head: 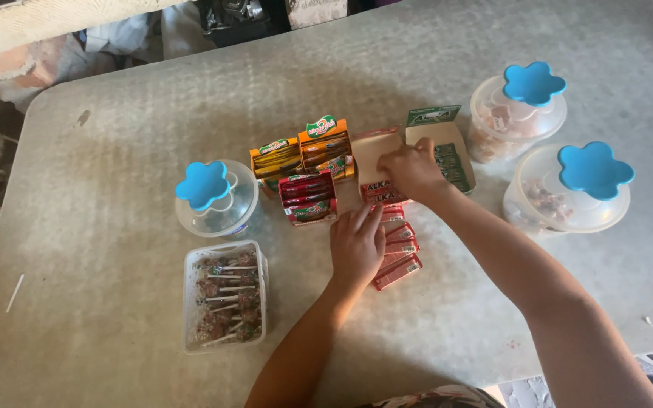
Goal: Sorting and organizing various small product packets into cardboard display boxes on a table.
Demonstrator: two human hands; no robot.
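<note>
Red sachets lie in an overlapping row on the pale grey table, running from an open cardboard box down toward the person; the left hand rests flat on the near end of that row, fingers spread and gripping nothing, while the right hand is curled over the box's front edge, fingertips closed on something there (whether a sachet or the flap, I cannot tell). By my reading the step in hand is laying the sachets out from the box one after another; the next move would call for a light pinch on a single sachet, with the left palm steadying the row so it does not slide. Both forearms reach in from the lower edge, the right one stretched long across the table, the left bent and shorter. Beside the box stand a green-printed carton, two orange display boxes and a red display box; three round tubs with blue flower-shaped lids sit further out, and a square tub of lollipops is near the left elbow.
</note>
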